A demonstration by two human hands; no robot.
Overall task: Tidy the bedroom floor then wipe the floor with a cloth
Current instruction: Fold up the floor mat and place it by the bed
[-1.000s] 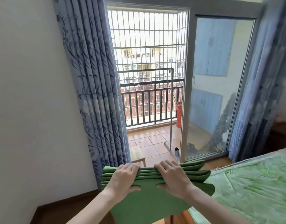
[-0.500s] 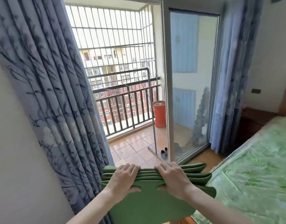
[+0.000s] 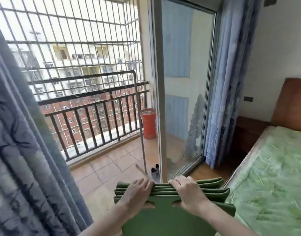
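Note:
I carry a stack of green foam floor mats (image 3: 165, 218) upright in front of me, low in the view. My left hand (image 3: 137, 193) grips the stack's top edge on the left, fingers curled over the far side and thumb on the near face. My right hand (image 3: 187, 191) grips the top edge on the right the same way. The lower part of the mats runs out of the frame.
An open balcony doorway lies ahead with a tiled balcony floor (image 3: 109, 166), a railing (image 3: 95, 116) and an orange pot (image 3: 149, 124). A glass door panel (image 3: 182, 92) stands at centre. Blue curtains (image 3: 27, 150) hang left and right. A green-covered bed (image 3: 272, 176) fills the right.
The view has moved forward and swung right: the left wall is gone, the curtain fills the left, the balcony and bed are closer. Both hands keep the same grip on the mats.

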